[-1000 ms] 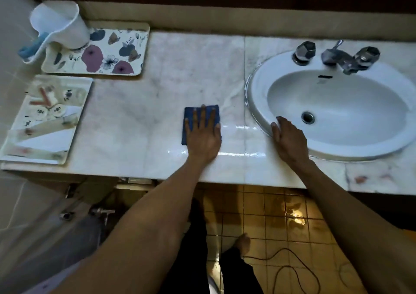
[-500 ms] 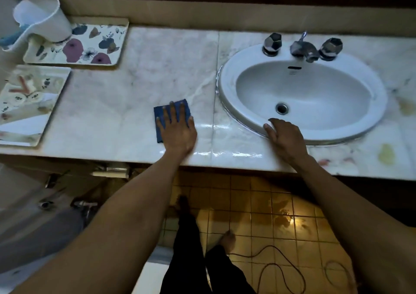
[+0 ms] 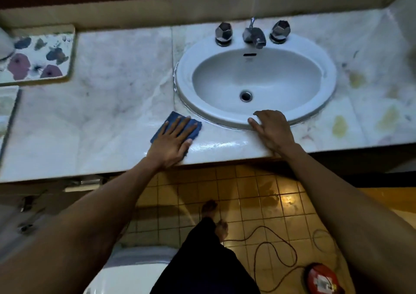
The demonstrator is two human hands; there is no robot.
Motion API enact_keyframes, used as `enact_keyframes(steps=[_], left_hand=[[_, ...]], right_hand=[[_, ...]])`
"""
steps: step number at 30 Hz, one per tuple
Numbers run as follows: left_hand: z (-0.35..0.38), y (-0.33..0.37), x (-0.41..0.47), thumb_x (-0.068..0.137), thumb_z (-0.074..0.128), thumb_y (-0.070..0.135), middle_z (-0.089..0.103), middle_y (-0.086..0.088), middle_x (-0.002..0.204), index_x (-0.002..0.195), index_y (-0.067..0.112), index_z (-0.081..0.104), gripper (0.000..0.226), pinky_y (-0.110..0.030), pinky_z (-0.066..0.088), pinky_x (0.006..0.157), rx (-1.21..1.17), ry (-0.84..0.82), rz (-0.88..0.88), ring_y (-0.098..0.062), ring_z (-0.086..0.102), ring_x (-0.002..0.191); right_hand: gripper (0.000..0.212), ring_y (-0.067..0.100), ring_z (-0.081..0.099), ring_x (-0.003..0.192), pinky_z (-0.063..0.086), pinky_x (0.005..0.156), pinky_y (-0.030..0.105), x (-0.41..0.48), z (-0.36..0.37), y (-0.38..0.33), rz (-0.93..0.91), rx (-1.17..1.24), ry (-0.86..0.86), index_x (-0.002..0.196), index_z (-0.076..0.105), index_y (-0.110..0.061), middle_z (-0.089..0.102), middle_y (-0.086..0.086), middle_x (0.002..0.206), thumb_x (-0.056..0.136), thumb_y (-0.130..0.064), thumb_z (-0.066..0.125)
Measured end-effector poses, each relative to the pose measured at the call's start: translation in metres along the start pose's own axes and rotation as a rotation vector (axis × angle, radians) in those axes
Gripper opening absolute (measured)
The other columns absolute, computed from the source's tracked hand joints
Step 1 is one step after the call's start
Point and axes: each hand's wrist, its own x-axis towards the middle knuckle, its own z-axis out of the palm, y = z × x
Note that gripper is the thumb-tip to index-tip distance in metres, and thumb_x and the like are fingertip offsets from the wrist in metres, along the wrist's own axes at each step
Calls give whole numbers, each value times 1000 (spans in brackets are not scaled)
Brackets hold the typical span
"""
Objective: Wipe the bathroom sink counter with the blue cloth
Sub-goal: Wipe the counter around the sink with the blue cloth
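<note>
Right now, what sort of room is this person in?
Most likely a home bathroom: an oval white sink with metal taps set in a marble counter, and a tiled floor below.

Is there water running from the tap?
No. Nothing streams from the faucet, and the sink basin looks empty around its drain.

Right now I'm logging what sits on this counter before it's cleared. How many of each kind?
Faucet knobs: 2
Faucet spout: 1
Blue cloth: 1
Floral tray: 1
Hands: 2, left hand flat on the cloth, right hand on the sink rim
Total: 7
</note>
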Motion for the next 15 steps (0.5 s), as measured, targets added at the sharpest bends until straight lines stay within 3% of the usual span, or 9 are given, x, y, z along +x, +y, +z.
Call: enact_keyframes(steps=[3, 5, 9, 15], left_hand=[[7, 23, 10, 106, 17, 46, -1, 3, 169, 161, 32, 1, 59, -52, 0, 125, -65, 73, -313, -20, -7, 156], [18, 58, 14, 106, 16, 46, -3, 2, 169, 160, 30, -4, 60, -51, -3, 125, -57, 106, -396, -22, -7, 156], [32, 118, 21, 105, 16, 46, -5, 0, 169, 161, 26, 0, 61, -51, -1, 125, -56, 75, -228, -23, -8, 156], [39, 155, 24, 106, 13, 46, -8, -2, 169, 161, 25, -3, 61, -49, -4, 125, -49, 67, -196, -22, -13, 155]], right_hand=[[60, 30, 56, 111, 37, 101, 42, -4, -4, 16, 18, 9, 27, 118, 64, -15, 67, 7, 114, 97, -59, 30], [56, 30, 55, 111, 37, 102, 42, -6, -5, 25, 25, 9, 50, 117, 64, -15, 65, 7, 115, 97, -56, 31], [51, 34, 49, 126, 37, 107, 46, -21, -14, 51, 15, 9, 57, 129, 59, -12, 58, 14, 132, 100, -46, 33], [59, 31, 34, 144, 32, 113, 48, -40, -33, 86, -57, 63, -48, 145, 47, -17, 41, 11, 154, 100, -47, 26]])
